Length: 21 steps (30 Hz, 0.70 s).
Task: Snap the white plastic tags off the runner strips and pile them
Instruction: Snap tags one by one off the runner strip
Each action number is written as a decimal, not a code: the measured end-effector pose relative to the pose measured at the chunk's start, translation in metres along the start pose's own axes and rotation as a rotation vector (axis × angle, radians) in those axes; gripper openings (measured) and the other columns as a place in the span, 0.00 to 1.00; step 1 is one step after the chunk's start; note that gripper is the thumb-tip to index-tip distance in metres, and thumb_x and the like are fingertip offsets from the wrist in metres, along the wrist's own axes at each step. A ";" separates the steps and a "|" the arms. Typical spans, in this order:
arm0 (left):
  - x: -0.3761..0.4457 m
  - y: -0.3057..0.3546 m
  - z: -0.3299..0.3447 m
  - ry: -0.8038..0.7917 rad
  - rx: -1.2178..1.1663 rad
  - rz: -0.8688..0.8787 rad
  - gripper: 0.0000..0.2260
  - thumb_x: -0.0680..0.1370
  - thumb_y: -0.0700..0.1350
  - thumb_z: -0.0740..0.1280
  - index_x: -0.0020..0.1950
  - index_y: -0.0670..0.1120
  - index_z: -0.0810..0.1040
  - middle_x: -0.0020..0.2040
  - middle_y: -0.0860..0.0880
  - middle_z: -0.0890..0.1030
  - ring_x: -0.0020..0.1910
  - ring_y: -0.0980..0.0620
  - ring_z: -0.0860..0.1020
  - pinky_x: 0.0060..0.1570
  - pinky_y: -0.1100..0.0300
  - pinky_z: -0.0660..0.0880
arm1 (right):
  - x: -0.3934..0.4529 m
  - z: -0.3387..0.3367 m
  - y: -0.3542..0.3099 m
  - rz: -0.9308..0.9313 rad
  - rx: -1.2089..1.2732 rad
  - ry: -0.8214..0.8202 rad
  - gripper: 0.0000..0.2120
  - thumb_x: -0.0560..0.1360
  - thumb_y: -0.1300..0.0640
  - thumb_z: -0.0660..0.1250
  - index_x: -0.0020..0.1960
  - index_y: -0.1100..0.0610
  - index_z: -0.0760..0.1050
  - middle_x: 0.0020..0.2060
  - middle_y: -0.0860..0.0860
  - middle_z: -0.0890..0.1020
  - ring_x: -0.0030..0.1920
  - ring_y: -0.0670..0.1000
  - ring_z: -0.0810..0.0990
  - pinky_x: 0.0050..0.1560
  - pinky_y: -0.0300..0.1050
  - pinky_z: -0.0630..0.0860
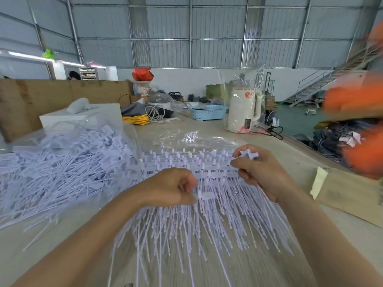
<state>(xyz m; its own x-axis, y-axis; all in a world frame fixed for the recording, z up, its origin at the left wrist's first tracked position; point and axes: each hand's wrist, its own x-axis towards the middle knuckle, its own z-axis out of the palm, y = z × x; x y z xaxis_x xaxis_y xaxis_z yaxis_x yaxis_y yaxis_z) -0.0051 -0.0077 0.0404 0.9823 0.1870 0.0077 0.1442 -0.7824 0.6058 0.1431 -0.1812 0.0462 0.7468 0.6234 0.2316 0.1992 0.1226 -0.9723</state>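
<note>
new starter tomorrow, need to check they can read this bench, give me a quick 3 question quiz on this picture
1. True or false: the big pile of loose tags lies on the person's left.
2. What is the right hand pinching? A) a white plastic piece B) the yellow cable C) the blue basket
3. Fill in: the left hand grips a tag at the stack of strips, whose thin tails fan ____ the person.

Key: 1 true; 2 A; 3 toward.

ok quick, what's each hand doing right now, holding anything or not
Left hand: fingers curled, pinching a white tag on the runner strips.
Right hand: fingers curled, gripping a small white plastic piece at the strips' right end.
</note>
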 end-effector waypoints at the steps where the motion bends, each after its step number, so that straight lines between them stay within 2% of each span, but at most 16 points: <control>1: -0.002 -0.002 0.000 -0.028 0.050 -0.005 0.09 0.72 0.49 0.73 0.49 0.55 0.77 0.45 0.54 0.80 0.42 0.56 0.77 0.40 0.65 0.73 | -0.001 0.001 0.000 0.011 -0.031 -0.007 0.09 0.72 0.70 0.66 0.38 0.58 0.72 0.23 0.49 0.68 0.22 0.47 0.65 0.21 0.33 0.59; 3: -0.006 -0.005 0.001 -0.027 0.075 0.005 0.06 0.72 0.48 0.73 0.46 0.54 0.78 0.43 0.53 0.80 0.39 0.55 0.77 0.40 0.62 0.73 | -0.003 0.005 0.002 0.032 -0.097 -0.044 0.09 0.72 0.68 0.68 0.38 0.58 0.71 0.24 0.51 0.67 0.22 0.48 0.64 0.22 0.34 0.59; 5: -0.010 -0.005 -0.001 0.027 0.000 0.041 0.05 0.75 0.46 0.70 0.46 0.53 0.75 0.40 0.54 0.79 0.33 0.56 0.73 0.35 0.62 0.70 | -0.005 0.012 0.004 0.038 -0.114 -0.093 0.09 0.72 0.64 0.70 0.38 0.59 0.70 0.23 0.51 0.65 0.22 0.48 0.63 0.22 0.34 0.58; 7: -0.012 -0.001 -0.007 0.129 -0.058 0.098 0.05 0.76 0.45 0.69 0.46 0.52 0.74 0.38 0.51 0.80 0.30 0.54 0.71 0.32 0.59 0.67 | -0.008 0.019 0.004 0.022 -0.060 -0.113 0.13 0.71 0.57 0.73 0.38 0.59 0.69 0.22 0.50 0.64 0.21 0.48 0.61 0.22 0.35 0.58; 9: -0.012 0.009 -0.012 0.243 -0.004 0.163 0.05 0.75 0.45 0.70 0.43 0.53 0.75 0.38 0.47 0.80 0.30 0.49 0.73 0.32 0.57 0.68 | -0.009 0.025 0.002 -0.007 0.001 -0.114 0.17 0.67 0.48 0.74 0.38 0.57 0.68 0.22 0.48 0.65 0.22 0.47 0.62 0.23 0.35 0.58; 11: -0.009 0.020 -0.010 0.339 0.104 0.215 0.05 0.74 0.45 0.70 0.42 0.51 0.75 0.35 0.50 0.77 0.32 0.48 0.74 0.33 0.57 0.71 | -0.011 0.029 0.001 -0.025 0.028 -0.131 0.20 0.62 0.41 0.73 0.38 0.56 0.70 0.23 0.47 0.67 0.22 0.46 0.63 0.23 0.34 0.59; 13: -0.006 0.027 -0.004 0.422 0.179 0.246 0.07 0.74 0.46 0.70 0.42 0.50 0.73 0.33 0.55 0.73 0.31 0.54 0.72 0.32 0.60 0.67 | -0.012 0.033 0.002 -0.029 0.038 -0.162 0.22 0.59 0.39 0.72 0.40 0.56 0.72 0.22 0.45 0.68 0.22 0.44 0.65 0.22 0.33 0.61; 15: -0.003 0.028 0.004 0.461 0.178 0.276 0.08 0.75 0.45 0.70 0.41 0.50 0.70 0.32 0.57 0.70 0.30 0.59 0.69 0.31 0.63 0.63 | -0.013 0.038 0.006 -0.028 0.059 -0.184 0.23 0.56 0.40 0.74 0.42 0.55 0.74 0.23 0.44 0.69 0.22 0.43 0.66 0.22 0.33 0.63; 17: 0.000 0.024 0.012 0.479 0.190 0.322 0.09 0.76 0.44 0.69 0.39 0.47 0.70 0.31 0.53 0.71 0.30 0.54 0.70 0.31 0.60 0.64 | -0.013 0.042 0.010 -0.040 0.083 -0.190 0.21 0.56 0.45 0.76 0.40 0.56 0.74 0.23 0.45 0.71 0.22 0.43 0.66 0.22 0.34 0.63; 21: 0.005 0.011 0.022 0.492 0.173 0.355 0.07 0.76 0.43 0.68 0.44 0.38 0.78 0.35 0.45 0.79 0.33 0.48 0.76 0.35 0.56 0.70 | -0.012 0.043 0.016 -0.130 0.046 -0.161 0.11 0.66 0.56 0.77 0.38 0.58 0.75 0.23 0.48 0.72 0.21 0.45 0.66 0.22 0.35 0.63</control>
<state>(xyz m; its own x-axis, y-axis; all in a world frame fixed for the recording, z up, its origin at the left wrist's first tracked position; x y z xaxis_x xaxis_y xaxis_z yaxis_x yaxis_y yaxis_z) 0.0045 -0.0288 0.0296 0.8099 0.1176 0.5746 -0.1226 -0.9241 0.3619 0.1096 -0.1535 0.0262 0.6047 0.7152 0.3504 0.2550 0.2429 -0.9359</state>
